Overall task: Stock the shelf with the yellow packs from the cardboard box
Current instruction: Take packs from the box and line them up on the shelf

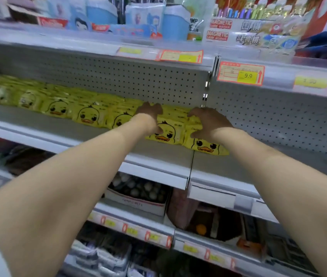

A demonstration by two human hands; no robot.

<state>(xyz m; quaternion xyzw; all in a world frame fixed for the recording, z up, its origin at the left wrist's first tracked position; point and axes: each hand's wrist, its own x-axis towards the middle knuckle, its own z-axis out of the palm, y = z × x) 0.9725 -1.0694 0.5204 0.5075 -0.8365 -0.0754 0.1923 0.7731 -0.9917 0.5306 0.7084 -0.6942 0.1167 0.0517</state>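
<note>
Reaching over grey metal shelf (164, 156), left hand (148, 114) and right hand (208, 120) each grasp yellow plastic duck-face packs (164, 134), fingers over top, thumb at front, probably to square row end. Cardboard box not in view. Behind, perforated grey back panel (118, 80). Red-and-yellow price tag (241, 74) reads "9.9"; white boxes (220, 24) above read "MAGNETIC".

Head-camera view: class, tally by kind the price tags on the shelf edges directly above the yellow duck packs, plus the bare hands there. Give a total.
Red-bordered paper price tags with an arrow: 2
Plain yellow price tags: 2
Bare hands holding yellow duck-print packs: 2 (left hand, right hand)
Total: 6
</note>
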